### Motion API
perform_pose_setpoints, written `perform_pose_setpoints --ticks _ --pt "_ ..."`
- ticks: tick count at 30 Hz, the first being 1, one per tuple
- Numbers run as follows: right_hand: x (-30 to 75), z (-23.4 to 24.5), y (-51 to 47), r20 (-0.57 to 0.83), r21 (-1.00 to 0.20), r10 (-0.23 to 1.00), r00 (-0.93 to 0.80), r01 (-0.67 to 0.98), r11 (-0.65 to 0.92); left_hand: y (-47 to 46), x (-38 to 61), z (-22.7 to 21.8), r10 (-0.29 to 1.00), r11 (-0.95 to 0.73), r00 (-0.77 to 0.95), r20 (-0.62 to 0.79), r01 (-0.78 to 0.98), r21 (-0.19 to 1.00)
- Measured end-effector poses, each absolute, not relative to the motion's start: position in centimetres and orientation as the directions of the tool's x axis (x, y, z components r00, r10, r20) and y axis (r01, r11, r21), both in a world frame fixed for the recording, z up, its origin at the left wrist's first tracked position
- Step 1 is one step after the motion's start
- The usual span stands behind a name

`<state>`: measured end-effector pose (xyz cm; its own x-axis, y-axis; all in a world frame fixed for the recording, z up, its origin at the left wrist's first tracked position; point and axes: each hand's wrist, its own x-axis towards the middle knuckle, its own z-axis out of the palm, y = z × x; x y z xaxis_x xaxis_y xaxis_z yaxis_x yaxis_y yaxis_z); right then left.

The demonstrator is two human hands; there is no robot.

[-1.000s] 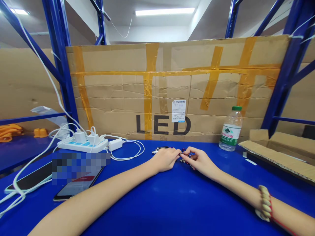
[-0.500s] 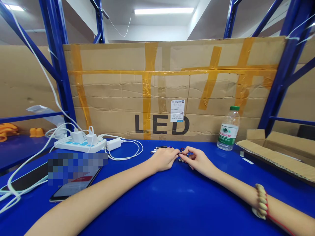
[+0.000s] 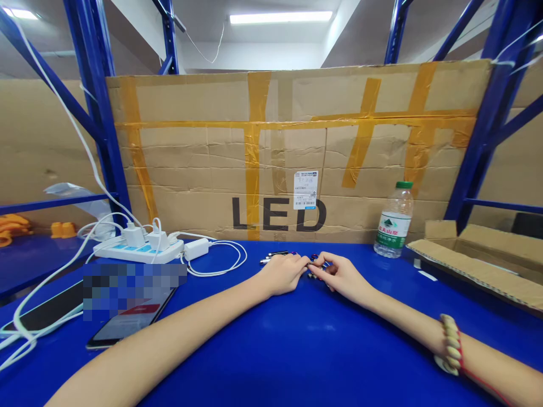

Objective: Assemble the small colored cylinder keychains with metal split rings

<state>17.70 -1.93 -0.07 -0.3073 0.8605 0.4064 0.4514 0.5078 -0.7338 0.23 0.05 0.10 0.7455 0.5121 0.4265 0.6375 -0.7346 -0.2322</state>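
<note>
My left hand [image 3: 285, 275] rests low over the blue table [image 3: 254, 350], back up, its fingers bent and pressed together. Slim pens [image 3: 271, 258], black and silver, stick out from behind it. Touching or nearly touching its fingertips is my right hand [image 3: 341, 275], with thumb and index finger closed in a pinch. A tiny dark piece seems to lie between the two hands' fingertips, too small to name. Several small dark and metallic pieces [image 3: 313, 276] lie under and around the right fingers, partly hidden by them.
At left lie a white power strip [image 3: 123, 252] with plugs and cables, and phones [image 3: 127, 328]. A water bottle [image 3: 394, 223] stands at back right, beside an open cardboard box [image 3: 479, 268]. A large carton [image 3: 190, 169] walls off the back.
Both hands keep almost the same place and pose. The whole view has shifted very slightly.
</note>
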Motion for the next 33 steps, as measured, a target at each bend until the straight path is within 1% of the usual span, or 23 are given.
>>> perform_pose_setpoints --ticks 5,10,16,21,25,33 --pt "17.74 -0.15 -1.83 0.415 -0.724 0.855 -0.311 0.456 0.517 -0.06 0.22 0.17 0.528 -0.720 0.733 0.428 0.654 -0.233" --pt "17.78 -0.04 -1.97 0.412 -0.719 0.853 -0.319 0.461 0.520 -0.11 0.16 0.22 0.514 -0.727 0.740 0.435 0.644 -0.237" --pt "17.61 0.14 -2.11 0.397 -0.778 0.872 -0.286 0.399 0.485 0.03 0.15 0.21 0.503 -0.721 0.738 0.450 0.645 -0.252" --pt "17.86 0.14 -1.86 0.402 -0.812 0.876 -0.267 0.338 0.476 0.48 0.16 0.08 0.455 -0.750 0.737 0.500 0.620 -0.231" --pt "18.08 0.37 -1.86 0.390 -0.822 0.888 -0.244 0.342 0.455 0.71 0.18 -0.02 0.423 -0.770 0.727 0.541 0.603 -0.210" --pt "18.35 0.31 -1.56 0.413 -0.831 0.882 -0.228 0.301 0.468 0.50 0.53 0.30 0.482 -0.776 0.706 0.518 0.619 -0.121"
